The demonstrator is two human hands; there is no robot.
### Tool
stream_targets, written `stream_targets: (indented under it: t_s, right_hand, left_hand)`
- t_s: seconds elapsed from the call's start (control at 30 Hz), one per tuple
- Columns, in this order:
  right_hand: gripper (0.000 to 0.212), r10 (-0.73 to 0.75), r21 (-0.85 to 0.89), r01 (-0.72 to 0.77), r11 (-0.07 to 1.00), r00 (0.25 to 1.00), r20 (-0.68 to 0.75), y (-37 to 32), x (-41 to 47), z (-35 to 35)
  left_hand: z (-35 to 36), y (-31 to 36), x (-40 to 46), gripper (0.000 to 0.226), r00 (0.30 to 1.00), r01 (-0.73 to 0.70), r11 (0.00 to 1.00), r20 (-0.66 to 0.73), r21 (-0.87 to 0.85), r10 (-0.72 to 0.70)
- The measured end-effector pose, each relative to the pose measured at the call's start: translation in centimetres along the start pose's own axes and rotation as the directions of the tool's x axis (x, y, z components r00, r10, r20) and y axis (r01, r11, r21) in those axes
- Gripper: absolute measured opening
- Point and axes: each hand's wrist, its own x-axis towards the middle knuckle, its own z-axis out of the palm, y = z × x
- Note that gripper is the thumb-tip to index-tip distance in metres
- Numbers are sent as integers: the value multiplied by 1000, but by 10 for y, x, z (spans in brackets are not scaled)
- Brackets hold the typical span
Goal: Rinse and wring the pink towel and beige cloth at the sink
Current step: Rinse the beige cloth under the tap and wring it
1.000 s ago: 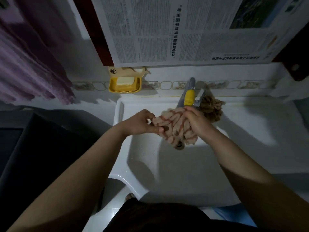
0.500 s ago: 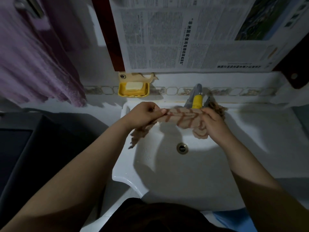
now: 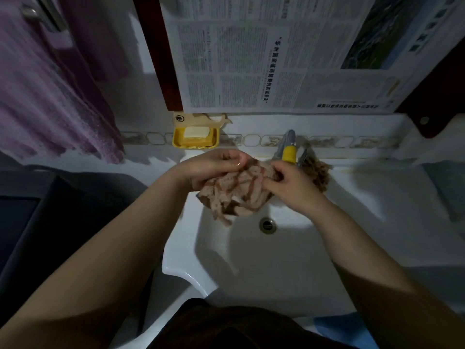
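Head view gives me a white sink (image 3: 251, 260) under a newspaper-covered wall (image 3: 276, 59), yellow soap dish (image 3: 195, 137) at left. I see the beige cloth (image 3: 236, 192) bunched over the basin beside the tap (image 3: 288, 149), stretched left-right, loose end drooping. Left hand (image 3: 214, 167) and right hand (image 3: 289, 185) pinch its ends.

The beige cloth (image 3: 236, 192) has reddish-brown stripes. The sink (image 3: 289, 268) is white. A purple-pink towel (image 3: 47, 96) hangs on the wall. The soap dish (image 3: 195, 138) is yellow, with pale soap (image 3: 196, 132) inside. The tap (image 3: 288, 149) has a yellow band. The newspaper (image 3: 276, 59) is grey-white with black print.
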Motion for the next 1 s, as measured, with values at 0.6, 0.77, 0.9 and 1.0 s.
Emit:
stream_targets:
  t_s: [0.6, 0.77, 0.9, 1.0]
  right_hand:
    - [17, 13, 221, 3, 975, 997, -71, -38, 54, -37]
    - [24, -348, -253, 365, 896, 931, 111, -25, 24, -13]
    - [53, -369, -253, 435, 864, 890, 268, 5, -19, -10]
    - [76, -545, -612, 563, 555, 802, 243, 26, -16, -27]
  left_hand:
    - [52, -75, 14, 68, 999, 36, 809, 10, -586, -37]
    - [51, -66, 19, 91, 998, -56, 584, -32, -810, 52]
    - [35, -62, 13, 38, 996, -19, 690, -71, -723, -46]
    - [27, -53, 7, 16, 991, 114, 806, 11, -580, -132]
